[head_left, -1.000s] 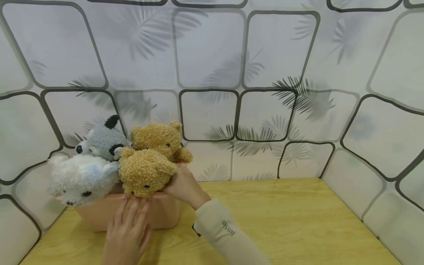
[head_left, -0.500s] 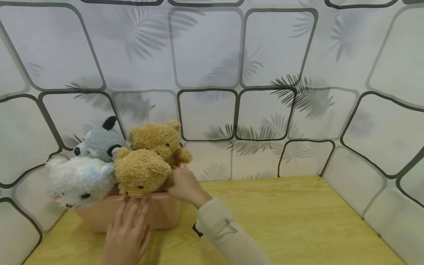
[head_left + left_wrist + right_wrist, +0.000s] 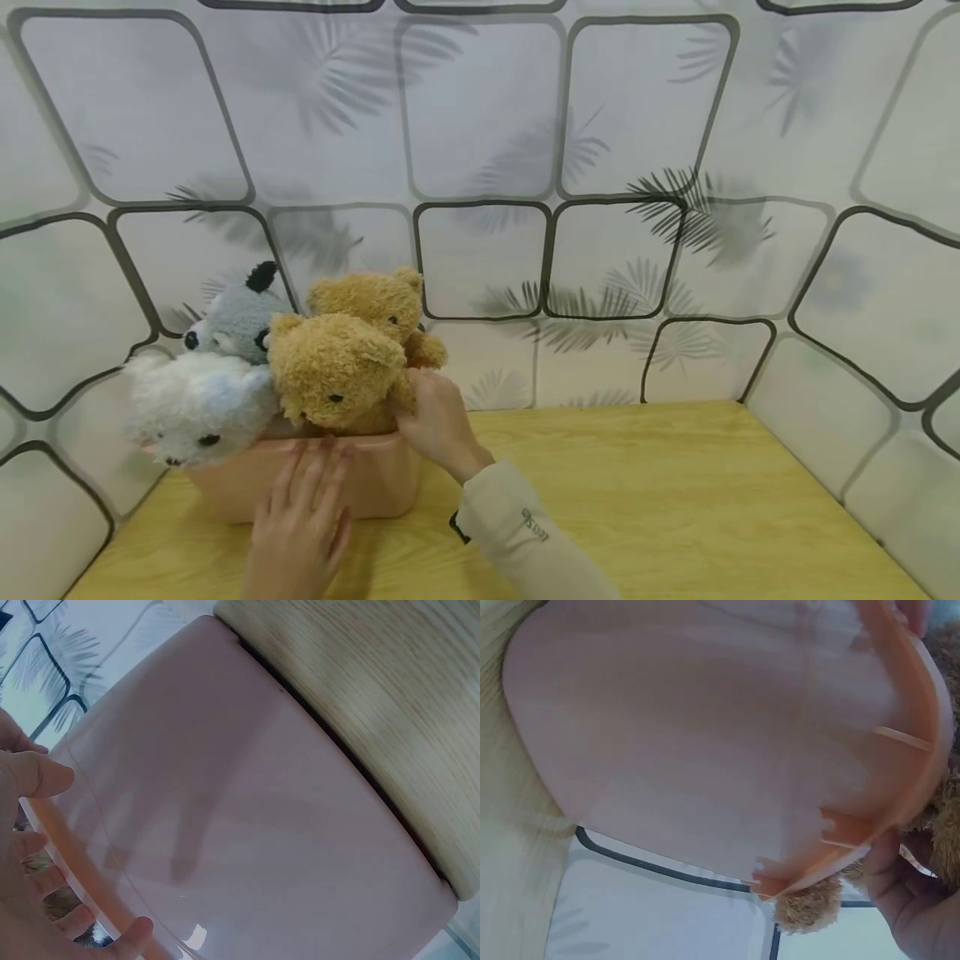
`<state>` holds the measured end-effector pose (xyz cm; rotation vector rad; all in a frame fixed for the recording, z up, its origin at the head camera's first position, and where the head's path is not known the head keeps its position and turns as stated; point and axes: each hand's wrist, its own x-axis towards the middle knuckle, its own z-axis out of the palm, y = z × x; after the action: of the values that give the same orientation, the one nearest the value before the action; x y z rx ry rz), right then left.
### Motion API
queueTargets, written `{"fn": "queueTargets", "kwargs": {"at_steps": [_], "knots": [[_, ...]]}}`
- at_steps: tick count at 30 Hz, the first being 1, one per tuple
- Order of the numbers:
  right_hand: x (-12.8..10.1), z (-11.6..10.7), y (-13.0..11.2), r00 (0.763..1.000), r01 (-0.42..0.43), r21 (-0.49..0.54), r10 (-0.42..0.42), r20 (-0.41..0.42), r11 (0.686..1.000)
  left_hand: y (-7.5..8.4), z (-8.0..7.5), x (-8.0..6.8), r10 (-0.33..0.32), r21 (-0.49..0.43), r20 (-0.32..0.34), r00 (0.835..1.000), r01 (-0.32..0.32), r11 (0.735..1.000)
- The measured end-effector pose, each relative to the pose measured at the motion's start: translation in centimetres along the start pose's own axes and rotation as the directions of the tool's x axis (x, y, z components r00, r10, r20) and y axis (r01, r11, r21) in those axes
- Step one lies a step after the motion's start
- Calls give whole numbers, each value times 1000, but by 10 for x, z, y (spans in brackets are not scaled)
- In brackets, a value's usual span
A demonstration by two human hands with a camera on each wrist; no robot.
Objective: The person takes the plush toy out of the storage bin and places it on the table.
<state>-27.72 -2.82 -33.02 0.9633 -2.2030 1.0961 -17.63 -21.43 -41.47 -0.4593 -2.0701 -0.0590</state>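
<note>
A pink plastic bin [image 3: 375,479] holds several plush toys. The front brown teddy bear [image 3: 337,367] leans over the bin's front rim, and my right hand [image 3: 438,417] grips it low on its right side. In the right wrist view, the right hand [image 3: 922,900] is at the rim, thumb beside it, with brown fur by the fingers. My left hand [image 3: 303,508] rests on the bin's front wall, its fingers straight and fingertips at the rim. From the left wrist view, the left hand [image 3: 37,900] spreads along that rim.
A second brown teddy bear [image 3: 375,296] sits behind the front one. To the left are a white plush toy [image 3: 202,400] and a grey plush [image 3: 243,321] with dark ears. The bin stands on a wood-grain table [image 3: 637,492], enclosed by patterned walls [image 3: 480,108].
The front teddy bear's head has risen and tilted back from the rim, with the right hand gripping its side. The left hand stays at the bin's front.
</note>
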Motion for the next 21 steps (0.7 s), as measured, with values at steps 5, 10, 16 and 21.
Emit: {"fn": "queueTargets", "kwargs": {"at_steps": [5,10,16,21], "knots": [[2,-11,-5,999,-14,92,16,-28,996,2,1,0,-7,-1,1,1000,7,1000],[1,-15,-5,998,-30,207,39,-43,978,1,1,-1,-9,-2,15,1000,9,1000],[-2,-13,0,986,23,306,29,-165,952,1,0,-2,-13,-4,10,1000,13,1000],[1,-11,2,960,88,291,-3,-279,953,2,0,-1,-8,-4,9,1000,8,1000]]}}
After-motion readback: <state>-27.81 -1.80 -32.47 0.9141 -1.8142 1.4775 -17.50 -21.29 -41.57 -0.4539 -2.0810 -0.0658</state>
